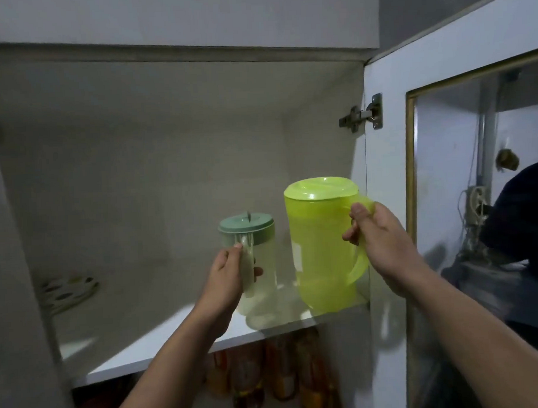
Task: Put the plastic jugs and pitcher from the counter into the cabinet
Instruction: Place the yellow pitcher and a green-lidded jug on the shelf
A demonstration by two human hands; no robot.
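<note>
A clear plastic pitcher (261, 253) with a pale teal lid is inside the open cabinet, over the white shelf (150, 341). My left hand (226, 276) grips its handle. To its right is a bright yellow-green jug (320, 248) with a matching lid, its base at the shelf's front right corner. My right hand (383, 245) is closed around the jug's handle. I cannot tell whether either vessel rests fully on the shelf.
The cabinet door (441, 82) with a glass pane stands open on the right, hinge (362, 115) at its inner edge. Patterned plates (69, 289) lie at the shelf's back left. Several bottles (278, 373) stand on the level below.
</note>
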